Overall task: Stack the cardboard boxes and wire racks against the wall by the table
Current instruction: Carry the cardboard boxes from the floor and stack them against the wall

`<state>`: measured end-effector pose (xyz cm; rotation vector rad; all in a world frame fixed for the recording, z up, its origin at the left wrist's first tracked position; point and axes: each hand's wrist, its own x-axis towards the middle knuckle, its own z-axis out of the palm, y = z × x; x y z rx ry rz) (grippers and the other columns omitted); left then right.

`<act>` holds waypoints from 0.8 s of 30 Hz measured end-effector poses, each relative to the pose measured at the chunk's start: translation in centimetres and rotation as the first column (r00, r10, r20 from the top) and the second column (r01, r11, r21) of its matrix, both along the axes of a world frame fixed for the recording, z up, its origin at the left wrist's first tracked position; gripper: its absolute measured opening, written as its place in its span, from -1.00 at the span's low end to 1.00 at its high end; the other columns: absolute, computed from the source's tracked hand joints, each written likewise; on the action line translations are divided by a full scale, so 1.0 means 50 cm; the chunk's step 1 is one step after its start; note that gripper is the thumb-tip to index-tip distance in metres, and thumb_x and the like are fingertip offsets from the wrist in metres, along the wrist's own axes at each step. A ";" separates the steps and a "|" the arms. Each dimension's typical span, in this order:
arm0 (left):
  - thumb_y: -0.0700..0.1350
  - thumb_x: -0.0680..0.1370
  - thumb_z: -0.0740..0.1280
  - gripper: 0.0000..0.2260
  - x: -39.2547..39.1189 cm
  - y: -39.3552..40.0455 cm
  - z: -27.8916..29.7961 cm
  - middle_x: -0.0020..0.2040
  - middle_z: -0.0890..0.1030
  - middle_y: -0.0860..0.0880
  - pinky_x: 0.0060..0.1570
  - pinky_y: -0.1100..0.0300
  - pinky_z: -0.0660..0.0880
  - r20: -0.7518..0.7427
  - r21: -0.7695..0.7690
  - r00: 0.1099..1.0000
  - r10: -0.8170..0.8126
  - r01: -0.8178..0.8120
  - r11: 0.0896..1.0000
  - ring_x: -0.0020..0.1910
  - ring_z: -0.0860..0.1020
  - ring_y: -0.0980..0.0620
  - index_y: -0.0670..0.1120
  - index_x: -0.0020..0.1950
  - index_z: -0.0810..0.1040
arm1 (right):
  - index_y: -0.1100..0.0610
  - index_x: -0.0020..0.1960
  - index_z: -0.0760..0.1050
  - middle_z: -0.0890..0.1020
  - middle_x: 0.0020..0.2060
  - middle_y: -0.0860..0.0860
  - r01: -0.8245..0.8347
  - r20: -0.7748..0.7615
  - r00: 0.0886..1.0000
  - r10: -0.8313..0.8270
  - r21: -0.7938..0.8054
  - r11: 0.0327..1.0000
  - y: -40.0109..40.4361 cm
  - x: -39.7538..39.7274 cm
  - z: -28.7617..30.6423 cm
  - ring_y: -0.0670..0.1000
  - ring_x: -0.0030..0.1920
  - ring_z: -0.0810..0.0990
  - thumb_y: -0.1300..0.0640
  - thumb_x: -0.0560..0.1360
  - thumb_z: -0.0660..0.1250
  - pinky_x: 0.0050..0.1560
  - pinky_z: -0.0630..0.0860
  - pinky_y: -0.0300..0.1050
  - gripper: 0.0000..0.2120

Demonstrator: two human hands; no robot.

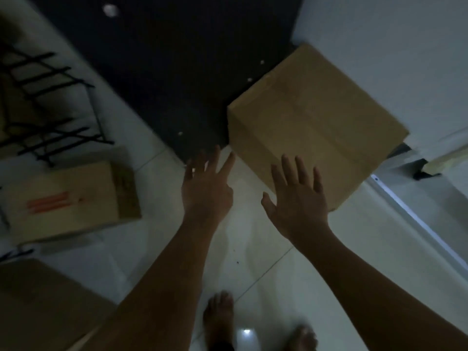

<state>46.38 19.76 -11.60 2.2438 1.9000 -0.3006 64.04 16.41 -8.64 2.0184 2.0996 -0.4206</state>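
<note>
Done: one plain brown cardboard box (314, 127) sits far right against the white wall (395, 59).
Left: orange-striped cardboard box (68, 201), black wire rack (50, 105).
Grip: my left hand (206, 191) and right hand (298, 198) spread apart, empty.

Pale tiled floor (266, 249) carries three cardboard boxes (314, 122), a wire rack (50, 102)

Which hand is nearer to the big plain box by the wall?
Right. The right hand overlaps the box's near corner; the left hand is beside its left edge, over the floor.
</note>
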 end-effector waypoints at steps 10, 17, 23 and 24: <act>0.11 0.64 0.13 -0.36 -0.316 -0.274 0.114 0.66 -0.10 0.00 0.56 -0.17 0.01 -0.021 -0.134 0.886 0.463 -0.461 0.877 0.63 -0.06 -0.10 0.18 0.63 -0.14 | 0.00 0.58 -0.08 -0.08 0.58 0.06 -0.409 -0.047 0.912 0.408 -0.017 0.912 -0.089 -0.340 0.113 0.14 0.56 -0.14 -0.24 0.60 -0.07 0.52 -0.14 0.20 -0.37; 0.05 0.62 0.19 -0.37 -0.529 -0.507 0.153 0.66 -0.04 0.00 0.53 -0.16 0.13 -0.010 -0.147 0.708 0.706 -0.699 0.700 0.62 -0.01 -0.10 0.16 0.63 -0.04 | 0.02 0.58 -0.11 -0.10 0.58 0.05 -0.631 -0.107 0.776 0.622 -0.155 0.760 -0.207 -0.551 0.139 0.11 0.57 -0.12 -0.23 0.60 -0.04 0.51 -0.10 0.16 -0.35; 0.11 0.64 0.16 -0.40 -0.691 -0.711 0.124 0.65 0.01 -0.01 0.51 -0.11 0.19 -0.025 -0.166 0.467 0.884 -0.874 0.457 0.61 0.05 -0.11 0.14 0.64 -0.01 | 0.03 0.58 -0.07 -0.04 0.58 0.03 -0.698 -0.257 0.716 0.650 -0.252 0.670 -0.294 -0.737 0.112 0.10 0.57 -0.06 -0.13 0.61 0.05 0.53 -0.03 0.13 -0.38; 0.11 0.64 0.16 -0.40 -0.713 -0.742 0.112 0.65 0.03 -0.03 0.50 -0.11 0.21 -0.027 -0.165 0.426 0.904 -0.894 0.416 0.61 0.07 -0.13 0.13 0.64 0.00 | 0.02 0.58 -0.03 -0.01 0.58 0.03 -0.700 -0.298 0.714 0.634 -0.264 0.664 -0.307 -0.763 0.099 0.09 0.56 -0.03 -0.12 0.62 0.06 0.53 0.00 0.13 -0.40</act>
